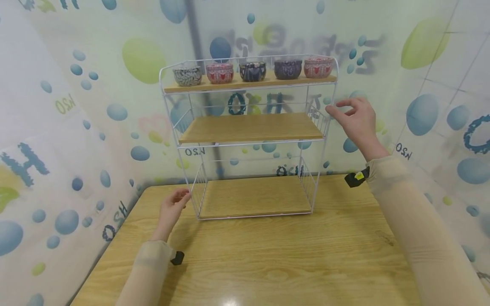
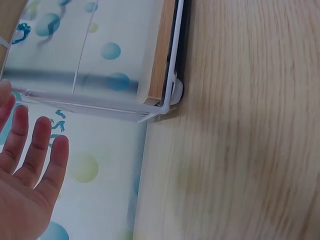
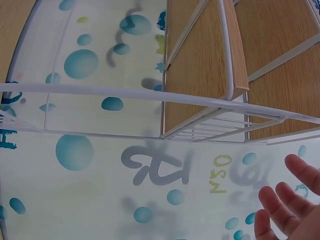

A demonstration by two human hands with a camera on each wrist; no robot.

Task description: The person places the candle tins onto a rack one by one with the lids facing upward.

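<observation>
A white wire rack (image 1: 181, 174) with wooden shelves (image 1: 252, 126) stands on the table. A row of several small patterned bowls (image 1: 252, 71) sits along its top shelf, in white-grey, red and dark blue. My left hand (image 1: 173, 209) is at the rack's lower left post, fingertips right at the wire. In the left wrist view its fingers (image 2: 39, 147) are spread and loosely straight. Beside the right post, at middle-shelf height, my right hand (image 1: 357, 121) is raised with thumb and fingers apart. The right wrist view shows its fingers (image 3: 287, 200) relaxed, holding nothing.
The wooden table (image 1: 252, 255) extends in front of the rack and to both sides. Behind it hangs a pale curtain (image 1: 145, 123) printed with blue and green dots and letters. Dark wrist devices (image 1: 356, 177) show at both cuffs.
</observation>
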